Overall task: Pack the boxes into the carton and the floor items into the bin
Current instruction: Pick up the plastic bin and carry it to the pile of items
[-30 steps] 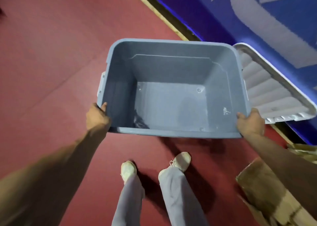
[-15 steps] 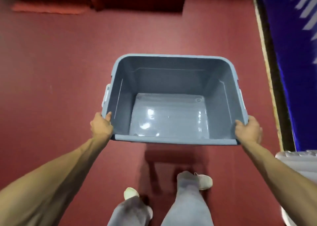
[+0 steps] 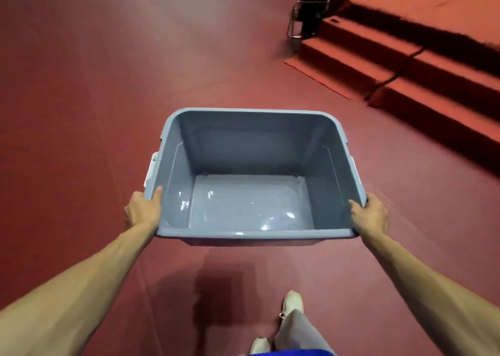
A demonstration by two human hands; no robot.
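A grey-blue plastic bin hangs in the air in front of me, above the red floor, with nothing inside it. My left hand grips its near left corner, thumb over the rim. My right hand grips the near right corner the same way. White latch handles show on both short sides. No boxes, carton or loose floor items are in view.
Red carpeted steps rise at the upper right, with a dark cable running down them. A black chair with a metal frame stands beside the steps at the top. Red floor stretches ahead and left. My feet show at the bottom.
I have turned while carrying the bin: the blue wall, white lid and cardboard have left the view, and the steps and chair have come in at the upper right. Both grips are unchanged.
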